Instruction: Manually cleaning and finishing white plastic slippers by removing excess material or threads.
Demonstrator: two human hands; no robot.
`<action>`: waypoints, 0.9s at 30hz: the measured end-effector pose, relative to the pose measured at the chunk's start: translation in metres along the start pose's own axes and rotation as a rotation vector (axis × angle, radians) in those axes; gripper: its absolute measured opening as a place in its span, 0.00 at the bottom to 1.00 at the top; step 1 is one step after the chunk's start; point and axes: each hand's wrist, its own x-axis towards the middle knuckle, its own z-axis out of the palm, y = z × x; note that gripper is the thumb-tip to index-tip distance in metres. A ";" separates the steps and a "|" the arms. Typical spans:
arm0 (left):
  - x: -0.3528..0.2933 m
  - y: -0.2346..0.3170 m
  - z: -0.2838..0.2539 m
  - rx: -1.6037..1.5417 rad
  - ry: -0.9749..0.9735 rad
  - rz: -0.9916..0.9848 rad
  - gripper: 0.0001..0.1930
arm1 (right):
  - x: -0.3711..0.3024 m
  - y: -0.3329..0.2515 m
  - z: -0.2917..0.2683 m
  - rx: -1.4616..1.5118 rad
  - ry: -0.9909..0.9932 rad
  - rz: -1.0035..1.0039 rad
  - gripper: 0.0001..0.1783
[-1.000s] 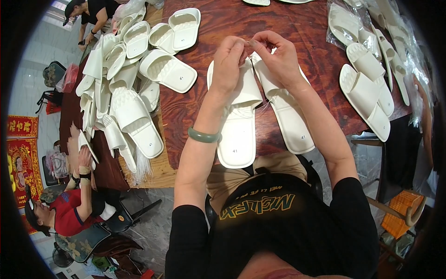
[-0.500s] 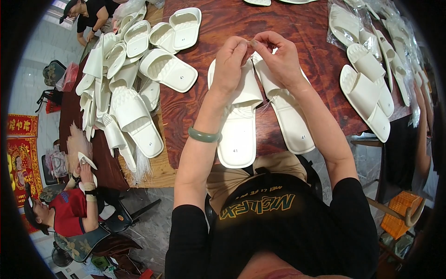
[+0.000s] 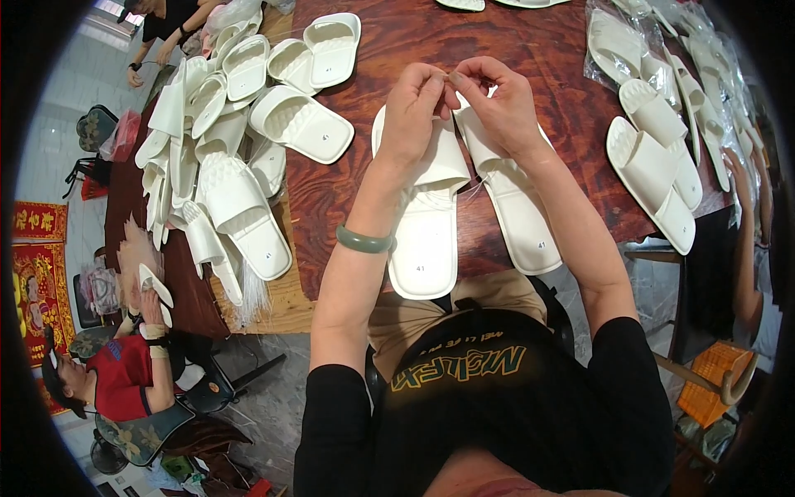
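Note:
Two white slippers lie side by side in front of me, the left one (image 3: 422,257) and the right one (image 3: 527,228), their heel ends toward me. Over their far ends, my left hand (image 3: 414,112) and my right hand (image 3: 497,108) meet with thumbs and fingertips pinched together. Whatever sits between the fingertips is too small to make out. Thin clear strands (image 3: 472,189) show in the gap between the slippers, near their straps. A green bangle (image 3: 364,241) circles my left forearm.
On the red-brown wooden table (image 3: 530,41), a heap of white slippers (image 3: 240,207) stands at the left. More slippers (image 3: 650,182) lie at the right, some in clear plastic (image 3: 617,45). A co-worker in red (image 3: 124,377) sits at the left; another person (image 3: 166,21) is at the far left.
My hands stay nearly in place, with the left fingers curled slightly differently. At the far left, the person's arms have shifted and a hand now reaches outward. An arm at the right edge has also moved.

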 end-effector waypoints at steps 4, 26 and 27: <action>0.001 0.000 0.000 0.036 -0.007 0.022 0.08 | 0.000 -0.002 -0.002 0.022 -0.006 0.013 0.09; 0.004 -0.007 -0.007 0.520 0.120 0.163 0.10 | 0.004 0.006 -0.002 -0.072 0.039 -0.176 0.06; 0.004 -0.009 -0.008 0.520 0.121 0.162 0.10 | 0.005 0.007 -0.002 -0.072 0.037 -0.186 0.06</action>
